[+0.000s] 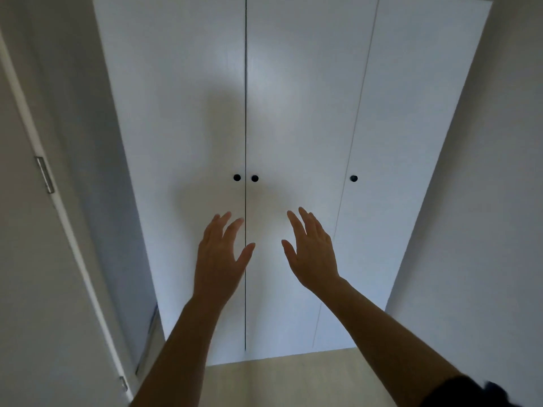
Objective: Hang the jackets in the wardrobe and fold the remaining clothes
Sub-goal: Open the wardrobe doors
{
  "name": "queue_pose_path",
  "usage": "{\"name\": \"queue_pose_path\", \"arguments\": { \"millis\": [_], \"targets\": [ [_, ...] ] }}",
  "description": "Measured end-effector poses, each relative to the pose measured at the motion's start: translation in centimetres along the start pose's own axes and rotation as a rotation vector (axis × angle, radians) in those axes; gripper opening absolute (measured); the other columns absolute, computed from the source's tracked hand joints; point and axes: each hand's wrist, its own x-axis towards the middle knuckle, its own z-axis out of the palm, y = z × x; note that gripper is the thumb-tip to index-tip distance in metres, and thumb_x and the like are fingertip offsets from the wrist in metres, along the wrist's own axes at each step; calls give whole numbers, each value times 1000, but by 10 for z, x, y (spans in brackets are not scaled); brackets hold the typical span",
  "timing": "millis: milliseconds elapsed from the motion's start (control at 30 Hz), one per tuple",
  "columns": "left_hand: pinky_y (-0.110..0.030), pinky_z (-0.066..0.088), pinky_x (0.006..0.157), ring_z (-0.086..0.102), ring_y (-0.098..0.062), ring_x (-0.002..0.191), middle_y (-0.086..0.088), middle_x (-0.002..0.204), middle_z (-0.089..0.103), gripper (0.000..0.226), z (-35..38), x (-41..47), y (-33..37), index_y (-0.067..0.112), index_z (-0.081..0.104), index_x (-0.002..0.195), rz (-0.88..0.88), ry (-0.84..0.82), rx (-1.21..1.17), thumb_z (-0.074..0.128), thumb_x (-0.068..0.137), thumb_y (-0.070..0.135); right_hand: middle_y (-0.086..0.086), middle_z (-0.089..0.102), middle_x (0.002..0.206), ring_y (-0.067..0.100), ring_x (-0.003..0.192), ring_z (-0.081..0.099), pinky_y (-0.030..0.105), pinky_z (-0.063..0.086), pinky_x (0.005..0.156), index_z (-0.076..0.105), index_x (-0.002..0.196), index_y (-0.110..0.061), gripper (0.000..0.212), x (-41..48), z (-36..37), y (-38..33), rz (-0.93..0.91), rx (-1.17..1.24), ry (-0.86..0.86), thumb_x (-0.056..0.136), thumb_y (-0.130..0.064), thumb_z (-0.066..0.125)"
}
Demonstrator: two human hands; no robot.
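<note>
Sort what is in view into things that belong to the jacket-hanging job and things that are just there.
Job in hand:
- white wardrobe, doors shut
- left knob and middle knob, either side of the door gap
- left hand and right hand, fingers spread below those knobs, holding nothing
- no jackets or clothes in view

Just there:
- far knob
- room door with hinge
- pale floor

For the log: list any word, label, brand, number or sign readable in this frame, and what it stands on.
None readable. The wardrobe doors are plain white with three black knobs, the metal hinge at the left bears no visible mark, and the left hand and right hand are bare and empty.
</note>
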Motion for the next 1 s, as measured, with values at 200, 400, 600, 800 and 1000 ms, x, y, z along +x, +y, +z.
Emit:
{"name": "queue_pose_path", "arguments": {
  "millis": [200, 400, 600, 800, 1000],
  "targets": [
    [-43, 37, 107, 36, -28, 137, -11, 147, 40, 52, 58, 79, -56, 11, 50, 136, 4, -43, 141, 58, 92, 39, 4, 12, 161, 25, 148, 13, 43, 24, 117, 16, 153, -24, 61, 90, 74, 19, -63, 8, -98, 100, -41, 40],
    [-41, 36, 105, 39, -26, 135, -10, 147, 40, 50, 120, 163, -119, 13, 50, 136, 22, -90, 176, 59, 92, 36, 2, 8, 162, 23, 148, 10, 45, 25, 116, 11, 153, -22, 62, 182, 141, 32, -85, -12, -124, 100, -37, 40],
    [-39, 35, 106, 36, -24, 136, -8, 149, 36, 53, 173, 242, -168, 14, 44, 139, 28, -153, 149, 57, 92, 33, 1, 3, 162, 23, 149, 6, 44, 20, 118, 6, 154, -17, 64, 267, 191, 38, -110, -56, -141, 101, -34, 39],
    [-41, 51, 88, 57, -29, 106, -13, 123, 54, 38, 197, 287, -192, 4, 58, 120, 95, -102, 46, 64, 83, 10, 9, 33, 153, 23, 142, 30, 40, 34, 112, 30, 148, -8, 56, 302, 222, 42, -178, -8, -82, 97, -19, 50],
    [-34, 50, 82, 59, -24, 96, -10, 109, 58, 25, 206, 303, -190, 2, 64, 110, 86, -105, -67, 58, 86, 4, 10, 49, 141, 24, 130, 48, 37, 46, 101, 47, 138, -2, 48, 309, 228, 45, -203, 58, 14, 91, -4, 53]
  ]
}}
